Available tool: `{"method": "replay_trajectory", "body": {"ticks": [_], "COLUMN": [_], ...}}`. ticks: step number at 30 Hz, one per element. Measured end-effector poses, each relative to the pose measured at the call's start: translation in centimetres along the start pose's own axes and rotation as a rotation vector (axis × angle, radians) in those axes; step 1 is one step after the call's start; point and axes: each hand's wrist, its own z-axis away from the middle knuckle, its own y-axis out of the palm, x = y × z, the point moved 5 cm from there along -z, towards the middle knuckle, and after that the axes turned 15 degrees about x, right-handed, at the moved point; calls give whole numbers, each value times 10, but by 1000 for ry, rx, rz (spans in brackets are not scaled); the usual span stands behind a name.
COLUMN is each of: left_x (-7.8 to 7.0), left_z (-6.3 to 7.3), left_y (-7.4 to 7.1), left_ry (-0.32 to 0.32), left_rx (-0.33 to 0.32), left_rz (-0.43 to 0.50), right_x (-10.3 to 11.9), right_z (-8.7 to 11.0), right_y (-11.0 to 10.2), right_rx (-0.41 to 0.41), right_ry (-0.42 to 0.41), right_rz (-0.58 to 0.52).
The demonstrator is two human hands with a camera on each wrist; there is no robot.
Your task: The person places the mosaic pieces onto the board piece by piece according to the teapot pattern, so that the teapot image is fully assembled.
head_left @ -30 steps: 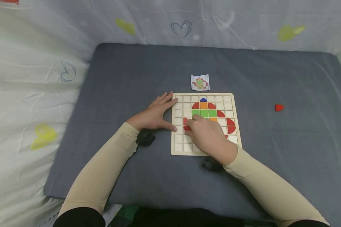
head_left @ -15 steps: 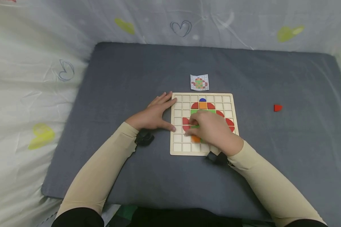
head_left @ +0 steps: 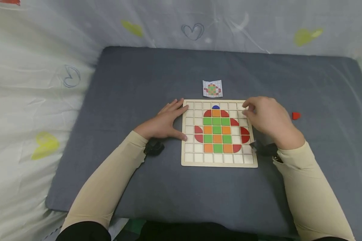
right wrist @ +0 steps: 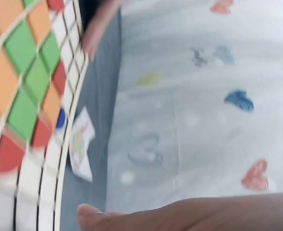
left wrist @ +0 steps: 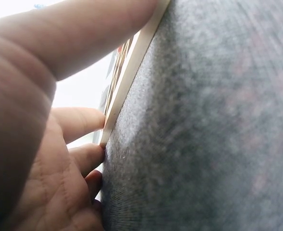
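Observation:
A square wooden grid board (head_left: 218, 164) holds green and orange square tiles, red quarter-round pieces and a blue half-round piece (head_left: 216, 107). My left hand (head_left: 164, 122) is spread at its left side, with thumb and fingertips touching the frame. In the left wrist view, the fingers reach the board's pale edge (left wrist: 127, 79). My right hand (head_left: 269, 118) hovers over the board's upper right corner, thumb and index finger apart with nothing visible between them. Right of that hand, a loose red piece (head_left: 296, 115), rounded on one side, lies on the cloth.
Just behind the board lies a small paper card (head_left: 212, 89) printed with a coloured grid pattern. Grey cloth (head_left: 144, 77) covers the table. Pale sheets with heart prints (head_left: 193, 31) hang at the back and left.
My right hand has lifted off the board's middle and moved right to its upper right corner, uncovering the tiles and red pieces there. The left hand has stayed in place.

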Motion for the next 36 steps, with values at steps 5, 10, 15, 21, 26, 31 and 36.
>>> {"method": "replay_trajectory", "body": {"ticks": [5,10,15,21,26,31,36], "left_x": [-3,-2,-1,-2,-1,-2,-3], "left_z": [0,0,-2,0,1,1,0], "left_y": [-1,0,0,0,1,0,-1], "left_ry": [0,5,11,-3,-7,7,7], "left_rx": [2,-4,3,-1,2,-4,-5], "left_rz": [4,2,1,14,14,8,4], "right_x": [-52,-95,-127,-150,-156,-150,-142], "right_z": [9,19,28,31,28,22,19], "right_y": [-15,-22,-25,-24,-20,-16,-12], "right_rx": [0,16,32,22,14,-32,-39], "right_ry": [73,131,150,140,121,91,98], "right_rz": [-15,-6,33,57,41,17,-10]}}
